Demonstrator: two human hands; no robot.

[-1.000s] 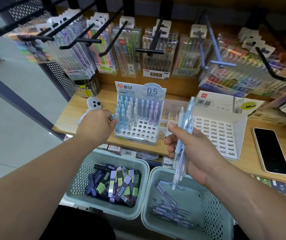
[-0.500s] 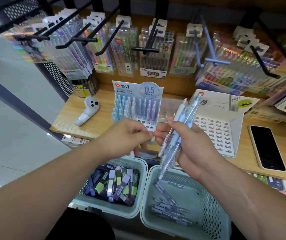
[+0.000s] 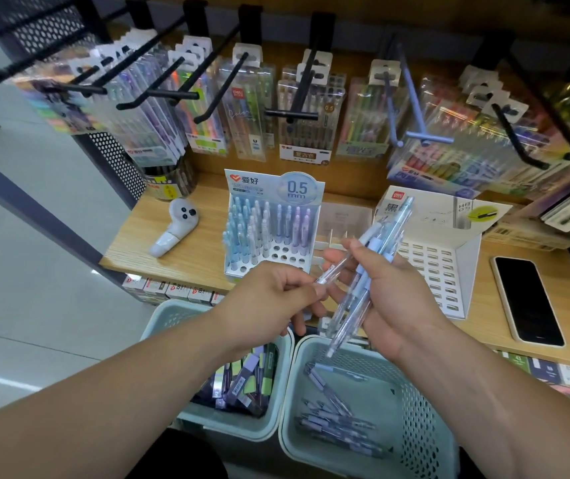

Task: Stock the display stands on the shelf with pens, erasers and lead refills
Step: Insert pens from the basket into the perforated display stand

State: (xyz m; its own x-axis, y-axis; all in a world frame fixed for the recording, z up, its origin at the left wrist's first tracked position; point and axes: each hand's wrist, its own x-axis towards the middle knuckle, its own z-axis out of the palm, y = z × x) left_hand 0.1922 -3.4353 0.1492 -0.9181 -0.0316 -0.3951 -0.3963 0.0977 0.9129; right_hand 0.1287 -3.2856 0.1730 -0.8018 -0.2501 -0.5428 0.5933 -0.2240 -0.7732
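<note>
**One pen being pinched beside the bundle, centre frame**

Both hands are meeting at the centre of the frame, just in front of the pen stand. The right hand is clenching round a bundle of clear, pale-blue pens with the thumb lying across them. The bundle is slanting from upper right to lower left, and its tips are hanging over the right basket.

The left hand, entering from the lower left, is pinching one pen between thumb and fingertips. That pen's far end is lying against the right hand's fingers, just beside the bundle.

Behind the hands, the pen stand is sitting upright on the shelf, its header reading 0.5 mm. Blue and lilac stocked pens are filling its back and left holes, and the front holes are showing open. Right of it, the white stand is sitting with its slotted face toward the camera.

Along the bottom, two pale-green baskets are sitting side by side. The left basket is holding refills in dark cases. The right basket is holding loose pens.

A phone is lying face up at the right of the shelf, and a white device is lying at its left. Packs are hanging from hooks across the top.
</note>
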